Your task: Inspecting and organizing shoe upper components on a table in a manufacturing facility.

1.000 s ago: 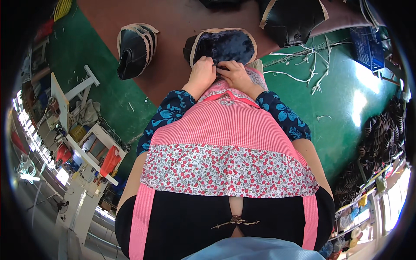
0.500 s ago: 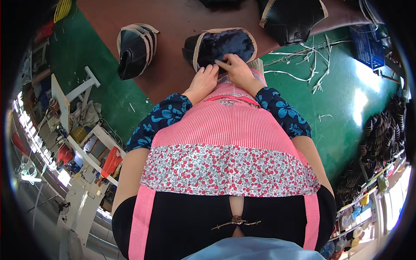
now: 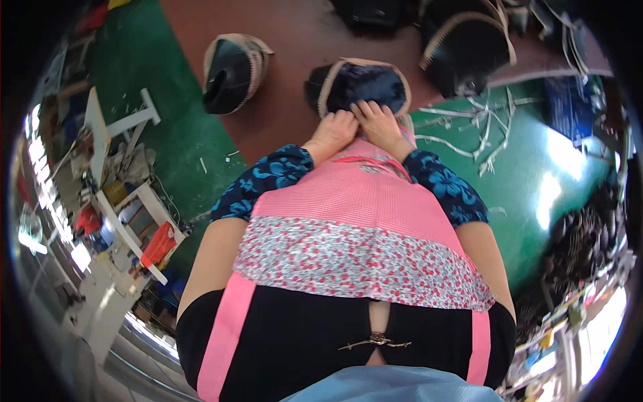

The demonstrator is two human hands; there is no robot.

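Observation:
A black boot upper with a dark furry lining (image 3: 372, 85) and a tan edge strip lies at the table's near edge, its opening facing me. My left hand (image 3: 333, 132) is closed on its near rim, fingers curled in. Right beside it, my right hand (image 3: 383, 125) bends its fingers over the same rim, gripping the lining's edge. The two hands nearly touch. The thumbs and what lies under the fingers are hidden.
On the brown tabletop (image 3: 274, 124), a stack of black uppers (image 3: 231, 77) stands at the left. More black pieces (image 3: 465, 57) lie at the back right. White strips (image 3: 485, 130) hang over the green floor beside a blue crate (image 3: 569, 110). My pink apron (image 3: 348, 201) reaches the table.
My right hand's fingers have drawn back from the lining to the near rim, close beside my left hand. The whole view has shifted slightly, with the table things appearing farther right.

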